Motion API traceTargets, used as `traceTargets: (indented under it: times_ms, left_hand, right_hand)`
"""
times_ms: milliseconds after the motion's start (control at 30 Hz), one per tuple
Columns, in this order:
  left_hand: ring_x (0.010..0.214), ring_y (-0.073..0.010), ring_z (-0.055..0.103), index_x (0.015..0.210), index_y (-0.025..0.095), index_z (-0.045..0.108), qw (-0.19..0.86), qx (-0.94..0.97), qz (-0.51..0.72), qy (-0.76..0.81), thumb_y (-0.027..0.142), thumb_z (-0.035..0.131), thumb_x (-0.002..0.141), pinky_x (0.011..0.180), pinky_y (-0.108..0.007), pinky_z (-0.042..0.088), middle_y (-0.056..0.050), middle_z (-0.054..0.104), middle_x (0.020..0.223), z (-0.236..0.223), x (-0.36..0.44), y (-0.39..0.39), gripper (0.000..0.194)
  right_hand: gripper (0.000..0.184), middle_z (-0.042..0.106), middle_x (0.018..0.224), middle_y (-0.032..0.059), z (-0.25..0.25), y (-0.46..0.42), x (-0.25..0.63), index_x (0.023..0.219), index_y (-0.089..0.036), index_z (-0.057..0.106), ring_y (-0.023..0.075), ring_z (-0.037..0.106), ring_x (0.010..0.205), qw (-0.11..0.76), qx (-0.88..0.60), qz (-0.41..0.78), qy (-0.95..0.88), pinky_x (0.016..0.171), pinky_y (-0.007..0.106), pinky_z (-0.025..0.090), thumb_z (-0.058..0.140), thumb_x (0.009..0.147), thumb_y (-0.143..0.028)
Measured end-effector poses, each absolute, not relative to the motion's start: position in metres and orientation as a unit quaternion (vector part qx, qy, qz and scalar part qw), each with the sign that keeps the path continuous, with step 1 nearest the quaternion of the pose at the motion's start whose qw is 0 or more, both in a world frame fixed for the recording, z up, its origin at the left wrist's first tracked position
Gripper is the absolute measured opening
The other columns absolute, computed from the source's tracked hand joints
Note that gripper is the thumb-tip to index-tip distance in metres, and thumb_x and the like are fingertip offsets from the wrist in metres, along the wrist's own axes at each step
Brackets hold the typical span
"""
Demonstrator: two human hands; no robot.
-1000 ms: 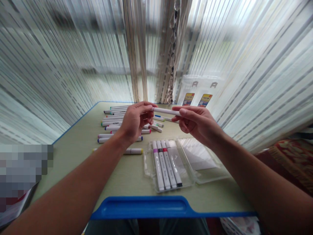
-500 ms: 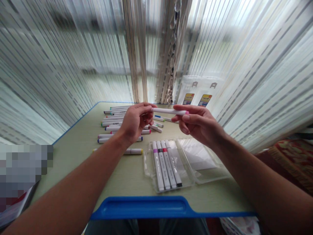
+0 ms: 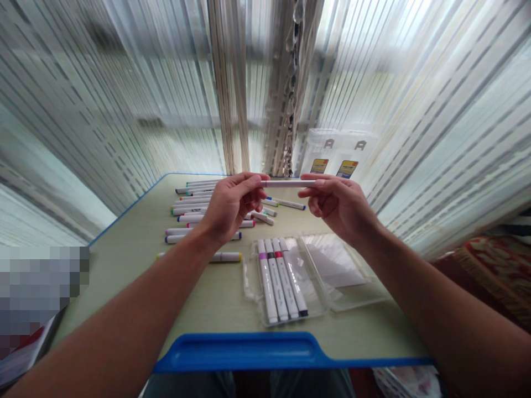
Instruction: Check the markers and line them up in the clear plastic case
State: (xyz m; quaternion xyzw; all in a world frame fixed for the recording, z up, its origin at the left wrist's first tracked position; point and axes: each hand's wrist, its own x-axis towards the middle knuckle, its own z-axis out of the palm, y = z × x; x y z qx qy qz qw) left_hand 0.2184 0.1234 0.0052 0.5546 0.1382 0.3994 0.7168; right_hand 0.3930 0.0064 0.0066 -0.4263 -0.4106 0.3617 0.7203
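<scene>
A white marker [image 3: 288, 184] is held level above the table between my two hands. My left hand [image 3: 238, 202] pinches its left end, and my right hand [image 3: 336, 199] pinches the right end between thumb and index finger. Below, an open clear plastic case [image 3: 317, 301] holds several white markers [image 3: 282, 279] side by side, with purple, black and red bands. Several loose markers [image 3: 203, 232] with coloured ends lie in a rough row on the left of the table, partly hidden behind my left hand and forearm.
The pale table [image 3: 120, 276] has a blue edge with a blue tray groove [image 3: 244, 351] at the front. Two clear cases [image 3: 338, 152] with labels stand at the back right. A string curtain [image 3: 174, 99] hangs behind, and patterned fabric [image 3: 489, 276] is at the right.
The right hand shifted its hold along the marker's right end, where a pink tip showed half a second ago and is now covered. The marker has become more level; the left hand stayed nearly still.
</scene>
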Motion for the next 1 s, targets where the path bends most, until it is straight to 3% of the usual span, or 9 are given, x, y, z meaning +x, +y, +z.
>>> traceTargets:
  times_ms: [367,1000]
  left_hand:
    - [0.052,-0.0105,0.057,0.099,0.007,0.076,0.744,0.545,0.374,0.096,0.02,0.06,0.086,0.055,-0.025,0.047,-0.009,0.074,0.075,0.0084,0.2162,0.1207,0.025]
    - [0.05,-0.0071,0.053,0.096,0.01,0.078,0.702,0.588,0.378,0.136,0.024,0.073,0.079,0.052,-0.022,0.045,-0.006,0.074,0.073,0.004,0.2179,0.1199,0.023]
  right_hand:
    - [0.019,0.076,0.066,0.0065,0.0075,0.0101,0.3975,0.085,-0.01,0.079,0.0066,0.053,0.042,0.746,-0.421,0.371,-0.358,0.041,0.018,0.037,0.063,0.075,-0.015]
    - [0.016,0.073,0.065,0.0031,0.0079,0.0075,0.3971,0.084,-0.016,0.077,0.0094,0.051,0.044,0.73,-0.454,0.339,-0.382,0.042,0.025,0.037,0.065,0.074,-0.021]
